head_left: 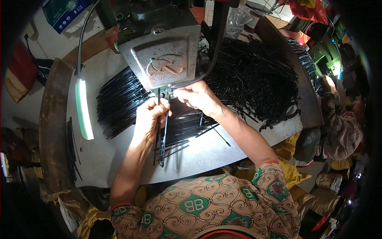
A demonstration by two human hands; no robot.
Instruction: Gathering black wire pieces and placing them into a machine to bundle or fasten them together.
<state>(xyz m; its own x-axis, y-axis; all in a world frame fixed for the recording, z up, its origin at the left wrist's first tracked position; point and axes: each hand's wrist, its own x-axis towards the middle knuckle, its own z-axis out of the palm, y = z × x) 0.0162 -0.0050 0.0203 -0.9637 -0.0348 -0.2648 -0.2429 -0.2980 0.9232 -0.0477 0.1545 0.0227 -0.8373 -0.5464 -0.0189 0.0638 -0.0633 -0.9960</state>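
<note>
Thin black jointed ribs (164, 139), like those of an umbrella, hang down from my left hand (150, 115), whose fingers are closed around them just below the machine head. My right hand (199, 97) is pinched at the small metal working point (170, 91) under the machine (163, 63). A slim black rib (217, 133) slants out below that hand, toward the lower right. The fingertips hide exactly what the right hand grips. The grey machine cover bears a raised umbrella shape.
Bundled black ribs (121, 99) lie left of the machine, and a big tangled heap (254, 79) lies on the right. A lit lamp (84, 109) on a bendable neck hangs at left. The metal tabletop (219, 153) has a raised wooden rim (59, 131). Another person's hand (329, 84) works at far right.
</note>
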